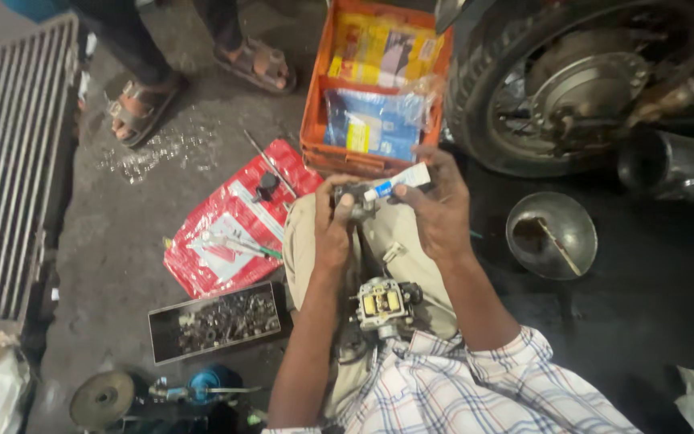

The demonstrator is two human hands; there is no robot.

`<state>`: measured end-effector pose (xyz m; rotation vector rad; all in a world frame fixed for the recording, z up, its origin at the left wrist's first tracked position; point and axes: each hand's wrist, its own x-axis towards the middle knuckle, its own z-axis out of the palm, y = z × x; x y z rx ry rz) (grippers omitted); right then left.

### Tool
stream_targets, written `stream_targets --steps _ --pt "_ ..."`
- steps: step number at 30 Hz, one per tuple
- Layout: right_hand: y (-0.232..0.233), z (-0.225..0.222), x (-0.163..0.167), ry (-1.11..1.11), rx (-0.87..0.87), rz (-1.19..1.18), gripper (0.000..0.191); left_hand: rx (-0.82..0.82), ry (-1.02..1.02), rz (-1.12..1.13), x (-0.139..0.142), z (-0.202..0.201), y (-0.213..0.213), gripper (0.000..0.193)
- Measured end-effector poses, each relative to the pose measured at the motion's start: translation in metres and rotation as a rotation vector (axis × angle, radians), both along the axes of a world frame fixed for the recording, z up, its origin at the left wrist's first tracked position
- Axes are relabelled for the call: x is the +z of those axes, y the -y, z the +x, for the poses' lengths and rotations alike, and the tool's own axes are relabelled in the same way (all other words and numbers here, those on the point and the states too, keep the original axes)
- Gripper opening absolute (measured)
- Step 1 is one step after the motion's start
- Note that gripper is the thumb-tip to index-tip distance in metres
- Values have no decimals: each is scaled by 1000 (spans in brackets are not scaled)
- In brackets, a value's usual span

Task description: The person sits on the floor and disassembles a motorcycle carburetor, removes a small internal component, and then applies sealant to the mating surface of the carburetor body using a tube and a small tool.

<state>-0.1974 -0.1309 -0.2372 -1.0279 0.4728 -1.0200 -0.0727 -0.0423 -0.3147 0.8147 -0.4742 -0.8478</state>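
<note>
In the head view, the person's left hand [332, 229] has its grip closed around a small dark metal part [355, 197], thumb laid over the top of it, while the right hand [441, 210] pinches a small white tube with a blue band [399, 182] between thumb and fingers, its nozzle end touching the dark part right at the left grip. Both hands meet above the person's lap, over khaki trousers [303, 241]. Just below the two grips, towards the person's body, a carburettor body [383, 304] rests on the lap, its pale inner face turned up. Beyond the grips, farther from the person, an orange plastic crate [312, 120] stands on the floor [114, 241], holding yellow and blue packets. To the right grip's far side is a motorcycle wheel [483, 120], and nearer, level with the right forearm, a round metal bowl [573, 217] holds some dark liquid and a stick. To the left of the left grip lies a red plastic bag [202, 273] with a black knob and thin tools on it, and nearer the person from that a shallow black tray of small metal parts [217, 321]. Well beyond the left grip, another person's sandalled feet [142, 108] stand on the floor beside a metal grating [10, 161].
</note>
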Motion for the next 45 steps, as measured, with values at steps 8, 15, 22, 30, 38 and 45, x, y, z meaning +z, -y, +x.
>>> stream_targets --steps 8,15,22,30,38,45 --pt "-4 -5 -11 -111 -41 -26 40 135 660 73 13 -2 -11 27" --pt "-9 -4 -23 -90 -30 -70 42 173 644 114 5 -3 -5 22" --pt "-8 2 -30 -123 74 -50 27 168 609 88 -1 1 -5 19" --pt "-4 4 -39 -287 48 -264 25 120 455 102 -7 5 -4 19" --pt "4 8 -35 -122 70 7 30 142 566 113 0 8 -7 29" --pt "0 16 -31 -82 69 29 33 196 622 156 13 8 -15 33"
